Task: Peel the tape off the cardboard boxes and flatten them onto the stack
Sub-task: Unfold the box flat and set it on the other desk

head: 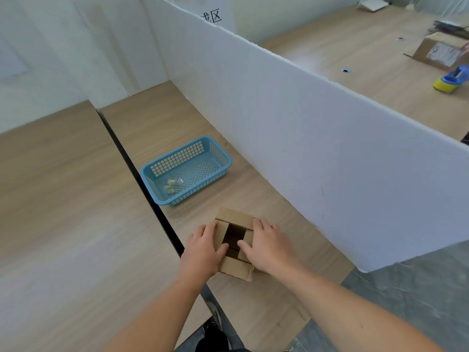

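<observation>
**Desk:** What do you have on the head camera?

**Operator:** I see a small brown cardboard box (234, 216) near the front edge of a light wood-grain table (157, 128). Its top flaps are partly folded in, with a dark square gap between them.

**Desk:** And the hands?

**Operator:** Both are on the box. The left hand (203, 252) lies against its left side with the fingers fairly straight and the thumb resting on the left flap. The right hand (267, 247) lies flat over the right flap, fingers extended, with the thumb at the edge of the dark gap. I read both as pressing on the box, not clenched. The thumbs are close together but not touching.

**Desk:** Any tape on the box?

**Operator:** I can't tell at this size.

**Desk:** What's around it?

**Operator:** Beyond the box, towards the left, a light blue plastic lattice basket (186, 171) sits on the same table. A few pale crumpled scraps (171, 185) lie in its bottom. A tall white partition board (291, 138) stands along the table's right side. Past the partition, on another wooden table (355, 62), there is a second brown cardboard box with a white label (437, 50). A blue and yellow tape dispenser (450, 80) is near it.
</observation>
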